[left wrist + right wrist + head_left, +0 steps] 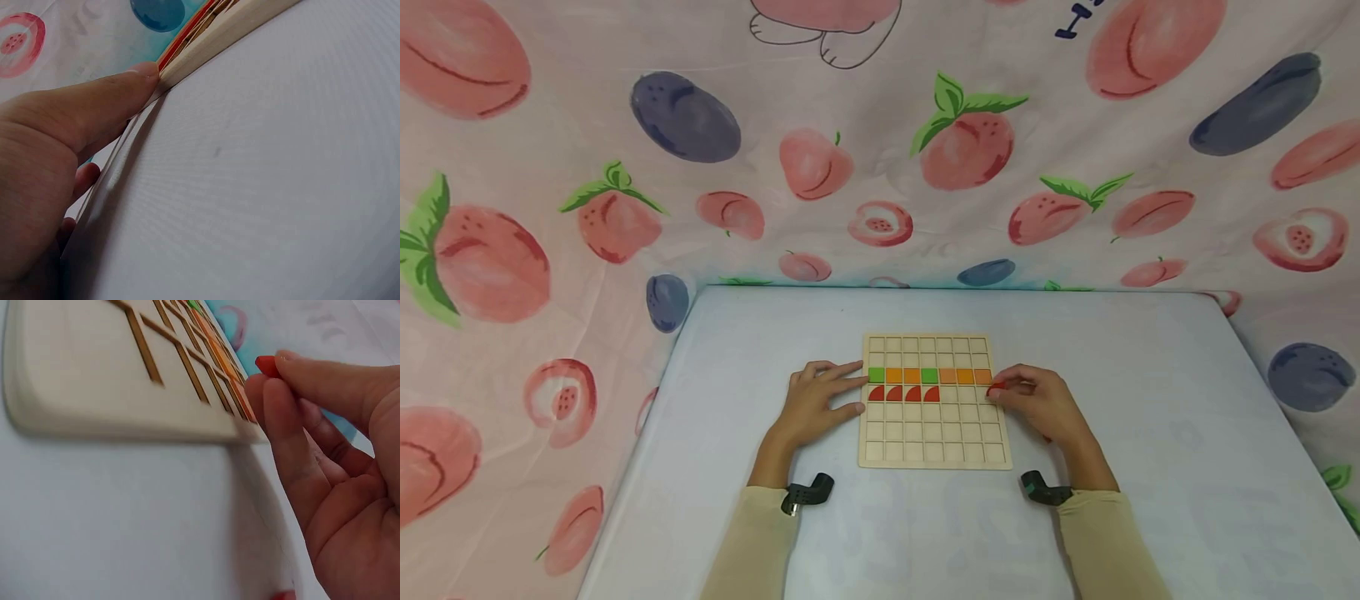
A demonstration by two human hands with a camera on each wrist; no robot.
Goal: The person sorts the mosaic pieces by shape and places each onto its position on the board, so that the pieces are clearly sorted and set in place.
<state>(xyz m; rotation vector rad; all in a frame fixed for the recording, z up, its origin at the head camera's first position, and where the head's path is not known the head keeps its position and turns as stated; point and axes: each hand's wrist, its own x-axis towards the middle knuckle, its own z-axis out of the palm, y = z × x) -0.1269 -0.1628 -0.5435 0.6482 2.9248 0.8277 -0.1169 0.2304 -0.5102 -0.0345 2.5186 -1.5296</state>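
A pale wooden grid board (933, 456) lies flat on the table. One row holds green and orange square tiles (929, 376); below it, the left part of a row carries several red quarter-circle tiles (913, 394). My left hand (811, 406) rests its spread, fairly straight fingers along the board's left edge; in the left wrist view the thumb (119, 94) touches the board's side. Between thumb and fingertips my right hand (1037, 402) pinches a small red tile (267, 365) at the board's right edge, near the red row. Fingers hide most of that tile.
Another red piece (284, 595) lies on the white table (925, 533) below the right hand, partly cut off by the right wrist view's edge. A fruit-printed cloth (880, 150) hangs behind the table. Black wrist cameras (808, 492) sit on both wrists.
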